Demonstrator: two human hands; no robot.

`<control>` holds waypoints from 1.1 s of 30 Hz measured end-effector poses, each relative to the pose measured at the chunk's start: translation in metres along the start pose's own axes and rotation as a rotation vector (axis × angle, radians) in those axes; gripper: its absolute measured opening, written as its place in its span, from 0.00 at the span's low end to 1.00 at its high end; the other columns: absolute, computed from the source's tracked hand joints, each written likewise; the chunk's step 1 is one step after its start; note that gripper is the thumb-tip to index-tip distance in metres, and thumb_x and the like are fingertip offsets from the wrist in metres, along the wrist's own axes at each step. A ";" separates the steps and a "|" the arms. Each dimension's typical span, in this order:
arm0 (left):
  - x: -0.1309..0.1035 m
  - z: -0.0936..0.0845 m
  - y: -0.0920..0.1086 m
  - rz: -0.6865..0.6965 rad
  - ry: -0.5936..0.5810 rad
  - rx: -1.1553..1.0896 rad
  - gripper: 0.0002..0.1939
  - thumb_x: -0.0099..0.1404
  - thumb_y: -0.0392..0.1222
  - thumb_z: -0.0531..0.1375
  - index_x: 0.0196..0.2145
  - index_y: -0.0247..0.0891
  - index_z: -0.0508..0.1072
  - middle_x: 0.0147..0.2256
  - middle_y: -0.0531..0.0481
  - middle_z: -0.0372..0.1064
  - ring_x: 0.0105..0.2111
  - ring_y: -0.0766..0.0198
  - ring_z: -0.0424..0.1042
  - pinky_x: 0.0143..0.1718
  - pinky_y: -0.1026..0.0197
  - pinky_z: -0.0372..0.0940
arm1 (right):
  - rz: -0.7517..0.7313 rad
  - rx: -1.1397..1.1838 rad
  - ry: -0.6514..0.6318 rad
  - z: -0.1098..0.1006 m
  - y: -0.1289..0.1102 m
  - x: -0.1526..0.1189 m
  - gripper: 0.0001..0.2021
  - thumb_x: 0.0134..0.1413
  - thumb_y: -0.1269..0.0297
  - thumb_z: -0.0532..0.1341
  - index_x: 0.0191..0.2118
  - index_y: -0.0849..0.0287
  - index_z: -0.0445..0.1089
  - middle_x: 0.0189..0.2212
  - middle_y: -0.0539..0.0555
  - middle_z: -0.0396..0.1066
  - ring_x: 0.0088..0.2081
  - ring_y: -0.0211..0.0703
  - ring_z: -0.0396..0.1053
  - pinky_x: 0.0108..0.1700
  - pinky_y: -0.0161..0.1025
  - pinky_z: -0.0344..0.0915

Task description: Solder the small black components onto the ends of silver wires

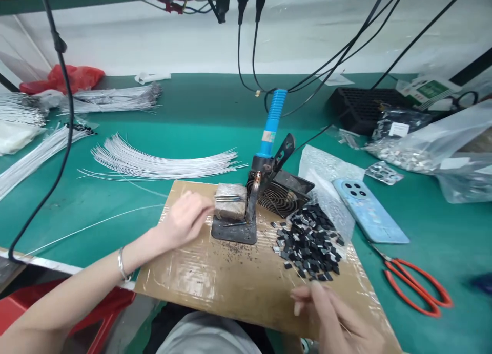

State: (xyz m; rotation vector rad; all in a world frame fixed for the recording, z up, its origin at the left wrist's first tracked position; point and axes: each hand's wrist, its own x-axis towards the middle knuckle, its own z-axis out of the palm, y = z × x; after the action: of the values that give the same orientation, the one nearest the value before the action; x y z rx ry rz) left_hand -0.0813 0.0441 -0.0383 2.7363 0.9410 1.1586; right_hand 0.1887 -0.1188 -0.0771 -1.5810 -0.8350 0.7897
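A blue-handled soldering iron (273,123) stands in a dark metal holder, with a greyish block (230,208) bearing thin rods at its foot. My left hand (186,215) is closed in a pinch just left of the block, a thin white wire (115,218) trailing from it to the left. A pile of small black pieces (311,241) lies on the cardboard (184,277), right of the holder. Below the pile, my right hand (330,313) pinches a thin pale strand (298,274) that points up towards the pieces.
A curved bundle of white wires (165,164) lies behind the cardboard, with more bundles (115,98) at the left. A black fan (282,195) sits behind the pile. At the right are a blue phone (371,210), red-handled scissors (417,287), plastic bags (453,133) and a black tray (361,108).
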 end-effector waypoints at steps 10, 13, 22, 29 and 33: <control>-0.034 0.006 0.060 -0.029 -0.123 -0.215 0.07 0.75 0.29 0.54 0.44 0.36 0.69 0.29 0.49 0.75 0.26 0.63 0.71 0.32 0.60 0.66 | -0.295 -0.022 -0.351 0.041 -0.015 0.000 0.06 0.63 0.68 0.67 0.42 0.50 0.81 0.35 0.50 0.78 0.30 0.37 0.74 0.34 0.30 0.73; -0.032 0.000 0.066 -0.081 -0.162 -0.271 0.06 0.74 0.28 0.55 0.43 0.36 0.70 0.30 0.49 0.74 0.26 0.64 0.69 0.32 0.60 0.66 | -0.380 -0.041 -0.420 0.043 -0.014 0.002 0.08 0.63 0.71 0.67 0.44 0.51 0.80 0.35 0.49 0.78 0.30 0.35 0.75 0.33 0.28 0.75; -0.028 -0.012 0.077 -0.276 -0.368 -0.419 0.05 0.75 0.31 0.56 0.42 0.37 0.70 0.29 0.53 0.71 0.26 0.65 0.68 0.31 0.62 0.63 | -0.423 0.000 -0.403 0.042 -0.021 0.000 0.09 0.62 0.75 0.67 0.40 0.53 0.80 0.32 0.48 0.78 0.30 0.35 0.74 0.33 0.30 0.72; -0.015 -0.020 0.080 -0.529 -0.526 -0.529 0.05 0.78 0.37 0.56 0.41 0.40 0.71 0.23 0.59 0.65 0.19 0.70 0.61 0.20 0.66 0.56 | -0.272 0.066 -0.379 0.042 -0.016 -0.006 0.08 0.60 0.72 0.69 0.30 0.55 0.78 0.24 0.48 0.74 0.26 0.38 0.70 0.29 0.34 0.65; -0.015 -0.016 0.075 -0.194 -0.316 -0.250 0.07 0.76 0.30 0.55 0.44 0.36 0.72 0.33 0.49 0.78 0.27 0.64 0.75 0.27 0.64 0.68 | -0.030 0.174 -0.356 0.046 -0.016 -0.015 0.12 0.60 0.65 0.70 0.25 0.57 0.75 0.21 0.48 0.70 0.24 0.37 0.66 0.26 0.33 0.61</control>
State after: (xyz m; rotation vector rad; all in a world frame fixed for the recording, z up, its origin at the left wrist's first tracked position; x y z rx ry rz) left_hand -0.0608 -0.0286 -0.0176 2.4651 0.9230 0.7282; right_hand 0.1407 -0.1058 -0.0673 -1.2899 -1.0113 1.1114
